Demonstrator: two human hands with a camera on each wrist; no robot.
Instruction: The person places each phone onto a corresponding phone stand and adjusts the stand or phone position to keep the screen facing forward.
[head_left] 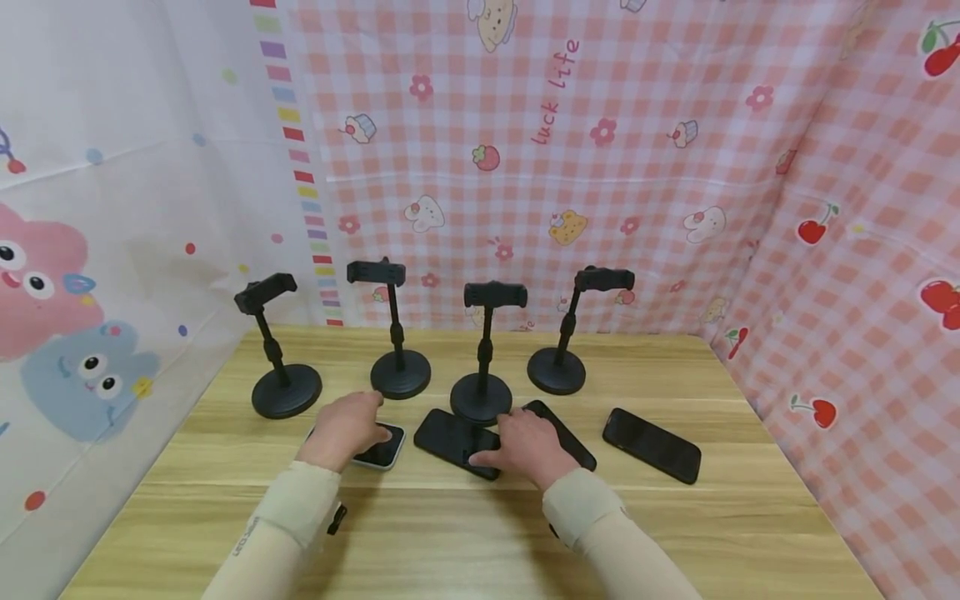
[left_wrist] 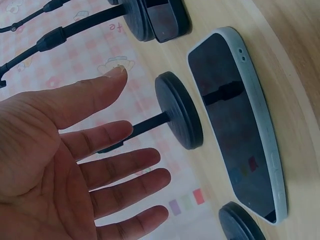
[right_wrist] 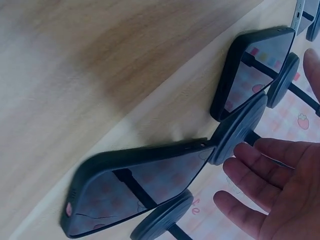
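Note:
My left hand (head_left: 347, 427) hovers palm down over a phone in a pale case (head_left: 384, 452) that lies flat on the wooden table (head_left: 465, 533). The left wrist view shows this hand (left_wrist: 75, 150) with fingers straight and spread, holding nothing, above that phone (left_wrist: 240, 125). My right hand (head_left: 525, 442) is over two black phones, one to its left (head_left: 450, 437) and one to its right (head_left: 573, 442). In the right wrist view its fingers (right_wrist: 260, 185) are straight and apart from both phones (right_wrist: 140, 190) (right_wrist: 250, 70).
Four black phone stands with round bases stand in a row behind the phones, from the left (head_left: 285, 390) (head_left: 400, 372) (head_left: 482, 397) (head_left: 557, 369). Another black phone (head_left: 651, 444) lies to the right. Patterned cloth walls close in the table's back and sides.

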